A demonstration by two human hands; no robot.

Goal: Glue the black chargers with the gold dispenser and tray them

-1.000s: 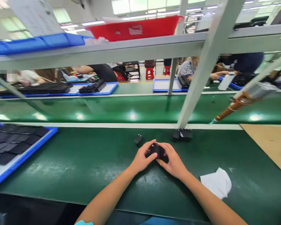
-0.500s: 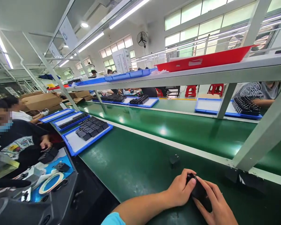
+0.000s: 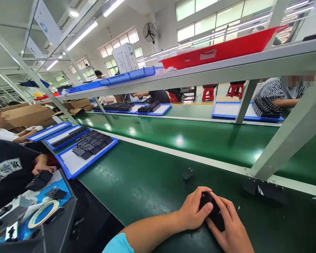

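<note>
Between my two hands is a black plastic block (image 3: 218,217), which looks like a power adapter housing; its underside is hidden. My left hand (image 3: 196,209) grips its left end, with the thumb pressed along the top. Along its right side, my right hand (image 3: 233,225) closes its fingers and thumb. Both hands are low over the green work surface (image 3: 137,189). Just beyond them lies a small black adapter with metal pins (image 3: 188,174). Farther right, several black pieces (image 3: 264,191) rest beside the foot of the metal post.
A blue-rimmed tray of black adapters (image 3: 88,165) stands at the left edge of the bench. A slanted metal post (image 3: 289,126) rises at right, under a shelf with a red tray (image 3: 221,51). A co-worker's hand (image 3: 42,165) holds black pieces at left.
The camera view has turned, so the scene sits shifted to the left and slightly tilted. Both hands keep hold of the black block, which has turned slightly between them.
</note>
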